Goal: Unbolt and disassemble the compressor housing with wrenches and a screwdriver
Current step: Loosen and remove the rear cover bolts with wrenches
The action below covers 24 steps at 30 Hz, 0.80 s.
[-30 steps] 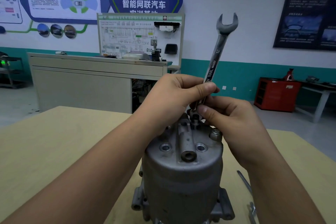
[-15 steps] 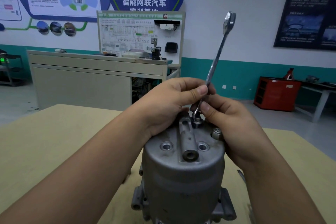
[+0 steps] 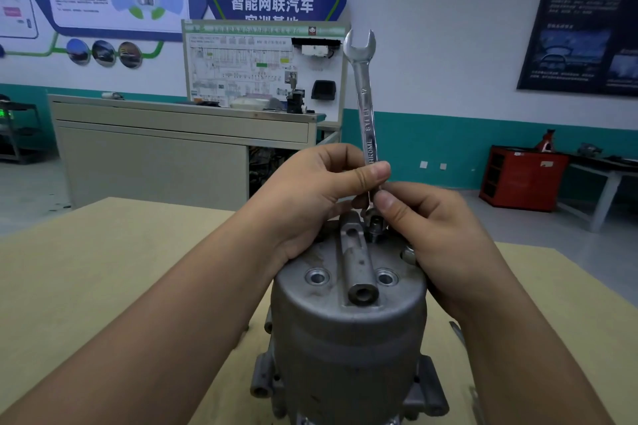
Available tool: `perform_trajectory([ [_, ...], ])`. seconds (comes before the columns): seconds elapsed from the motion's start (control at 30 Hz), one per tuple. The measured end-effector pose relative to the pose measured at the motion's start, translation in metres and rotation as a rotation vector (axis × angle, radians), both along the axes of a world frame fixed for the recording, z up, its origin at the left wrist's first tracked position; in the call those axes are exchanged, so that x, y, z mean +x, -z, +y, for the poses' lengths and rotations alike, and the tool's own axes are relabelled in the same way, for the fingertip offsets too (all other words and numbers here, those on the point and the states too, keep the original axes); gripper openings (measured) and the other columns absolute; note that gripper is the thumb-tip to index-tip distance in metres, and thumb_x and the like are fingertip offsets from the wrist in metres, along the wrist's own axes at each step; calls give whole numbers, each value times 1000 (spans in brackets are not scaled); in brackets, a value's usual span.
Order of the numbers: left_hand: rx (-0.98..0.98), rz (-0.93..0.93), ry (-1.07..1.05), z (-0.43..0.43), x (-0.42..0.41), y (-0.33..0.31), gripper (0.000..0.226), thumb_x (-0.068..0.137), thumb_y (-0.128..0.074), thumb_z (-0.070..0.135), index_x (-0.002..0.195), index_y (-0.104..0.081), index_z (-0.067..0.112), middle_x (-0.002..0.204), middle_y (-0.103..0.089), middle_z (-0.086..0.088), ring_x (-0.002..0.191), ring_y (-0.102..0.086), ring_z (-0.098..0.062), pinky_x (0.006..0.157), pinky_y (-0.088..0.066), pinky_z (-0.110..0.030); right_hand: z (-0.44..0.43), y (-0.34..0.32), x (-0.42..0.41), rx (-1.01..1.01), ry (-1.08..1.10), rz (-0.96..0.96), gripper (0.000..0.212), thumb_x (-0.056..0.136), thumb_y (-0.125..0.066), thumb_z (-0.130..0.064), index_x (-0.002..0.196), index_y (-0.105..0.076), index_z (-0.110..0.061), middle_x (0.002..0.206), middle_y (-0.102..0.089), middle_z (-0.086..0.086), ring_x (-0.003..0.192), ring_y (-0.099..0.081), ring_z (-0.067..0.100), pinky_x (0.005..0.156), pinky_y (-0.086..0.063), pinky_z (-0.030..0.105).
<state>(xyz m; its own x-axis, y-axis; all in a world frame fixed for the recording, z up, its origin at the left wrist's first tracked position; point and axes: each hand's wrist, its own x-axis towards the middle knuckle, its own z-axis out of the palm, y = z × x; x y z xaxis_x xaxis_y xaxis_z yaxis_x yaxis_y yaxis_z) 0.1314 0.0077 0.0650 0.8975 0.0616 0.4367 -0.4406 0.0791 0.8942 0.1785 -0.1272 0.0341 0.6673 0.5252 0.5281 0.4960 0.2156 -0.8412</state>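
Upright on a wooden table (image 3: 86, 272), the compressor (image 3: 348, 331) stands between two hands: left hand (image 3: 310, 200) and right hand (image 3: 431, 228) both pinch a wrench (image 3: 366, 107) standing nearly vertical on a top bolt (image 3: 375, 228).

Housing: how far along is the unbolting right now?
Looks done: two holes on the housing top hold no bolts. In hand: left hand and right hand pinch the wrench, upright, its lower end at the far bolt. Left: that bolt, the rim bolt on the right, then parting the housing, not yet opened.
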Motion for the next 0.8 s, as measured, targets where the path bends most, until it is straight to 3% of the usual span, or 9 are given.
perform_trajectory([
  [0.13, -15, 0, 151, 2, -3, 0, 16, 71, -60, 16, 75, -75, 12, 72, -71, 0, 69, -67, -9, 64, -54, -20, 2, 0, -1, 25, 28, 4, 18, 81, -59, -24, 89, -75, -24, 95, -73, 8, 98, -65, 30, 85, -49, 57],
  [0.23, -21, -6, 224, 2, -7, 0, 21, 76, -56, 15, 78, -77, 12, 78, -72, -1, 74, -69, -10, 67, -54, -20, 2, 0, -1, 47, -34, 51, 22, 74, -57, -29, 83, -76, -27, 87, -73, 6, 90, -67, 23, 84, -51, 44],
  [0.3, -6, -10, 177, 1, -8, 0, 19, 74, -57, 17, 73, -76, 13, 74, -71, 0, 71, -66, -11, 65, -53, -21, 1, 1, -1, 57, -95, 78, 21, 73, -55, -28, 79, -76, -26, 81, -72, 0, 83, -67, 12, 75, -53, 28],
  [0.37, 58, -25, 76, 0, -6, 0, 16, 70, -60, 22, 70, -75, 17, 73, -69, 3, 78, -59, -16, 75, -47, -26, 0, 1, -1, 65, -113, 85, 20, 74, -55, -27, 78, -75, -24, 78, -72, -5, 79, -66, 5, 69, -52, 20],
  [0.43, 114, -49, 1, -2, -5, 0, 15, 68, -61, 26, 67, -75, 21, 74, -68, 3, 84, -54, -22, 84, -41, -34, 0, 1, 0, 49, -77, 72, 24, 75, -55, -29, 88, -73, -21, 89, -73, 1, 90, -68, 12, 80, -55, 29],
  [0.5, 123, -72, -30, -2, -4, -1, 13, 68, -61, 25, 64, -72, 21, 74, -67, 1, 83, -56, -22, 83, -45, -34, 0, 1, 0, 2, -15, 44, 30, 75, -55, -36, 94, -72, -20, 100, -71, 8, 102, -64, 23, 89, -50, 47],
  [0.53, 130, -81, -40, -2, -4, -1, 12, 69, -61, 24, 63, -71, 21, 74, -67, 0, 82, -55, -23, 81, -46, -33, -1, 0, 0, -14, 1, 39, 31, 74, -55, -39, 93, -73, -23, 101, -71, 9, 104, -63, 25, 89, -49, 49],
  [0.7, 270, -121, -111, -3, -5, -2, 22, 84, -60, 21, 64, -68, 25, 73, -67, 2, 74, -58, -17, 68, -50, -22, -5, -2, -1, 6, -50, 29, 24, 69, -60, -38, 85, -77, -32, 94, -73, 7, 93, -68, 16, 81, -54, 31],
  [0.8, 353, -150, -196, -6, -5, -4, 19, 83, -62, 26, 65, -69, 26, 74, -68, 0, 74, -61, -16, 75, -52, -33, -4, -3, -1, 49, -82, 39, 21, 70, -61, -32, 84, -77, -31, 90, -74, 3, 88, -69, 13, 77, -56, 27],
])
